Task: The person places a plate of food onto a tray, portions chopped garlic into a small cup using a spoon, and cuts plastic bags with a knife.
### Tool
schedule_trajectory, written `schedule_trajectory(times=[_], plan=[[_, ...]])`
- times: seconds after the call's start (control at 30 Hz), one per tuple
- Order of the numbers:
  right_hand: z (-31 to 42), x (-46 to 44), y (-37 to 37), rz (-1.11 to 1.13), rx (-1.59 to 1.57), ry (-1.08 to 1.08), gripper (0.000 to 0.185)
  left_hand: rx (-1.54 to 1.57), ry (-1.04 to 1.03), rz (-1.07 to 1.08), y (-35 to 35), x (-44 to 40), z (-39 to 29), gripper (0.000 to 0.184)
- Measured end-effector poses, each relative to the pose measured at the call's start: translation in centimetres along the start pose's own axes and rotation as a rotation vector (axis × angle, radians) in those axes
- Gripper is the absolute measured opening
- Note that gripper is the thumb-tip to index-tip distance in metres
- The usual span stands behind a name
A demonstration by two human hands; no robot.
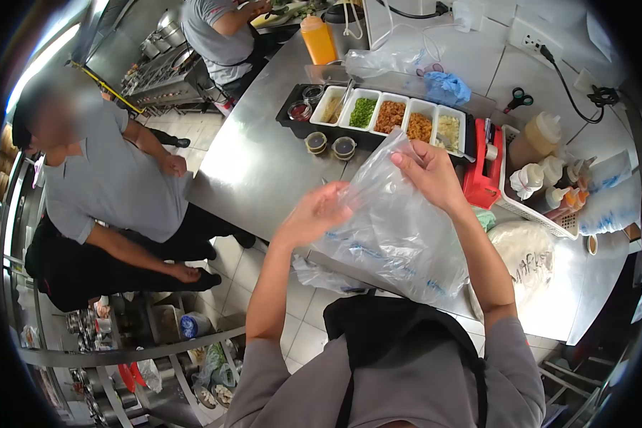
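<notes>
A clear plastic bag (399, 228) with blue print hangs in front of my body, over the near edge of the steel table. My right hand (431, 178) pinches its upper edge between thumb and fingers. At the bag's left side is my left hand (314, 215), its thumb and fingers apart and its fingertips against or very near the plastic. Just beyond the bag stands a black topping holder (299, 127) with white tubs of chopped green herb (364, 112), brown bits (391, 116) and pale chopped pieces (449, 130). Two small lidded cups (344, 148) sit beside it.
A red tape dispenser (483, 167) and a white basket (542, 222) of sauce bottles stand to the right, near a round wrapped package (521, 260). A co-worker (118, 171) stands at the left; another person (221, 36) works farther back. An orange bottle (318, 41) stands behind.
</notes>
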State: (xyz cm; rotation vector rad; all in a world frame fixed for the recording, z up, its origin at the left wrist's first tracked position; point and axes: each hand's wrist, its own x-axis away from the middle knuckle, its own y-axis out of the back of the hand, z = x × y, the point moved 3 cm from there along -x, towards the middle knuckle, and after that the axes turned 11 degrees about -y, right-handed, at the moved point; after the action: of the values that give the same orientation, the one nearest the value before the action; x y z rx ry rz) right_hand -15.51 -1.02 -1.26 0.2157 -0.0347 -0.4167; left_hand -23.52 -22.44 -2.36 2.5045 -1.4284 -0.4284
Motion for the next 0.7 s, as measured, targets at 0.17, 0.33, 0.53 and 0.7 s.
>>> schedule_trajectory(times=[0.17, 0.33, 0.53, 0.7], plan=[[0.5, 1.5, 7.7, -0.396, -0.055, 0.174, 0.024, -0.017, 0.175, -0.097, 1.9, 1.5, 0.2, 0.020], [-0.7, 2.0, 10.7, -0.588, -0.385, 0.195, 0.025, 0.610, -0.075, -0.550, -0.7, 0.5, 2.3, 0.016], [-3.9, 2.3, 6.2, -0.273, -0.223, 0.107, 0.026, 0.297, -0.102, -0.714, -7.2, -2.8, 4.1, 0.025], [-10.1, 3.4, 7.5, 0.029, -0.302, -0.265, 0.038, 0.217, 0.044, -0.714, -4.7, -2.0, 6.4, 0.026]])
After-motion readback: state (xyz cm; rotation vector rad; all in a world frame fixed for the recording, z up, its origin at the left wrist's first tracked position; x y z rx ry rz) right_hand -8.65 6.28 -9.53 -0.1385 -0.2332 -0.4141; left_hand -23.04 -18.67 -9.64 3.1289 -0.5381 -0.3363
